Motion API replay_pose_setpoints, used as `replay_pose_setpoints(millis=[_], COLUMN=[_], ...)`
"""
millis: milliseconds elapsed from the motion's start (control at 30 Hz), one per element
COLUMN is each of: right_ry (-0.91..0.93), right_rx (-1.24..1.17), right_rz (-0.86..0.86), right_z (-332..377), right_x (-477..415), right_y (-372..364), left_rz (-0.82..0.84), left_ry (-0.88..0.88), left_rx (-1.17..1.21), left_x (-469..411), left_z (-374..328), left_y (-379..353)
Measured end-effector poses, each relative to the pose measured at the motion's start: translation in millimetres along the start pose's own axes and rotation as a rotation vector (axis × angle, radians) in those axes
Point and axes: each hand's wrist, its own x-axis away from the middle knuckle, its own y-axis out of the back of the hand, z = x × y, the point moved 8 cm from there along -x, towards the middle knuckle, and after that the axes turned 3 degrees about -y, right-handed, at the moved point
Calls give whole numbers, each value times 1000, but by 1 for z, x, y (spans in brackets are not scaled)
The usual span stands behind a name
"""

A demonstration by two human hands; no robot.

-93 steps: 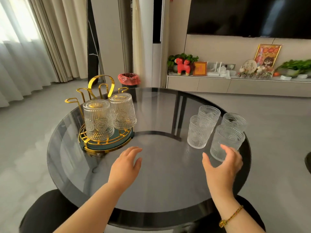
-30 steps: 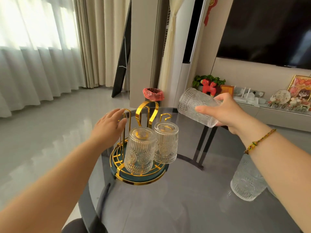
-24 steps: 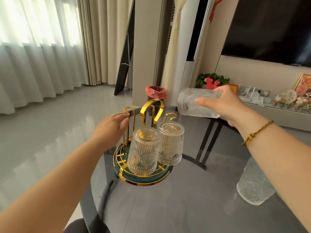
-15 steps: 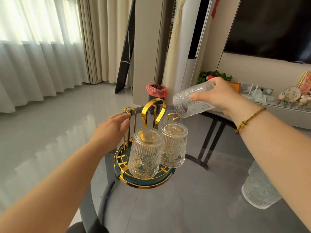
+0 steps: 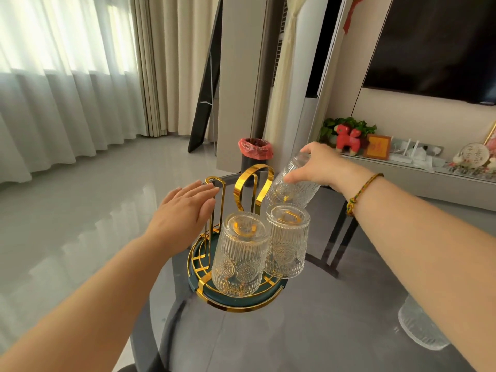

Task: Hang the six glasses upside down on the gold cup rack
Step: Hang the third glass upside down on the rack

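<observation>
The gold cup rack [image 5: 252, 183] stands on a teal round base at the left side of the dark glass table [image 5: 308, 331]. Two ribbed glasses hang upside down on its front pegs: one at the front left [image 5: 240, 255], one at the front right [image 5: 287, 240]. My right hand [image 5: 319, 167] grips a third glass [image 5: 294, 186], tilted mouth-down over a back right peg just behind the front right glass. My left hand [image 5: 185, 213] is flat with fingers apart, fingertips touching a bare gold peg [image 5: 214, 181] at the rack's left. Another glass [image 5: 418, 328] stands on the table, partly hidden by my right forearm.
The table's curved edge runs close to the rack on the left. Beyond the table stand a black bin with a pink liner [image 5: 255, 154], a low TV shelf with a red toy horse [image 5: 349, 138] and ornaments, and curtains at the left.
My right hand has tipped the glass from sideways to mouth-down and lowered it onto the rack's back right side. My left hand has stayed at the left peg.
</observation>
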Motion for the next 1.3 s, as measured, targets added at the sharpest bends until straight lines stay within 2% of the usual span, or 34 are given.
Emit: replay_pose_setpoints(millis=[300, 467, 767, 867, 1033, 1100, 1200, 1300], right_ry=[-51, -68, -88, -86, -68, -61, -34, -49], right_rx=[30, 86, 45, -2, -93, -136, -223, -318], right_rz=[72, 94, 80, 37, -144, -224, -327, -390], right_z=[-10, -17, -23, -25, -33, -43, -63, -90], right_x=[-6, -8, -9, -5, 23, 42, 79, 117], right_y=[-46, -56, -56, -50, -29, -22, -15, -13], left_rz=[2, 10, 1, 14, 51, -26, -262, -412], left_ry=[-1, 2, 23, 39, 112, 141, 200, 80], left_rx=[20, 32, 34, 33, 59, 124, 275, 320], left_x=[-1, -1, 0, 0, 4, 16, 49, 80], left_z=[3, 4, 4, 3, -3, -10, -26, -64], left_y=[-2, -3, -2, -3, -2, 3, 15, 21])
